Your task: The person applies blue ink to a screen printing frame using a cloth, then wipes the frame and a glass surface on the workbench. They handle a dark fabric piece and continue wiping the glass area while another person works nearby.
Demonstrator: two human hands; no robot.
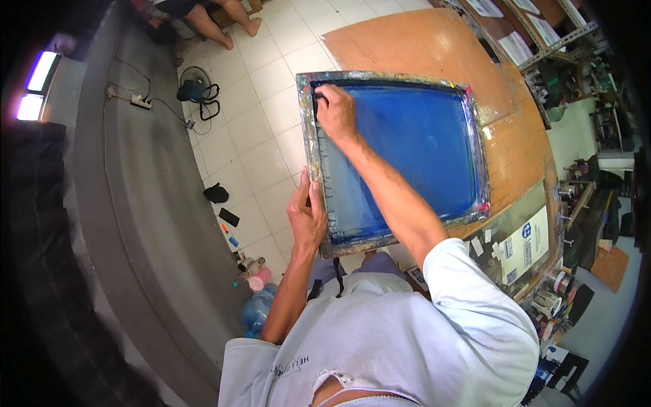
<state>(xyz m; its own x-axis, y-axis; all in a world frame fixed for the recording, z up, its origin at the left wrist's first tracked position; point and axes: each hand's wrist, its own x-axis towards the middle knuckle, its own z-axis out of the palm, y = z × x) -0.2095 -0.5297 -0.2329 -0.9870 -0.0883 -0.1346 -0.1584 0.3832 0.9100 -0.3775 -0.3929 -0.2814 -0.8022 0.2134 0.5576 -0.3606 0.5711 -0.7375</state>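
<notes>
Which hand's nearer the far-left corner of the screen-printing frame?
Right. The right hand is inside the screen-printing frame, beside that corner; the left hand is at the left rail, nearer the body.

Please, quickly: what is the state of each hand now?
Left hand: holding the paint-stained frame by its left side.
Right hand: curled closed inside the frame's far left corner; anything held cannot be told.

Right hand (337,114) curled inward; right forearm (390,186) extended diagonally forward-left. Left hand (307,218) nearer the torso (400,332), fingers (304,182) directed forward, left forearm (293,285) angled forward.
</notes>
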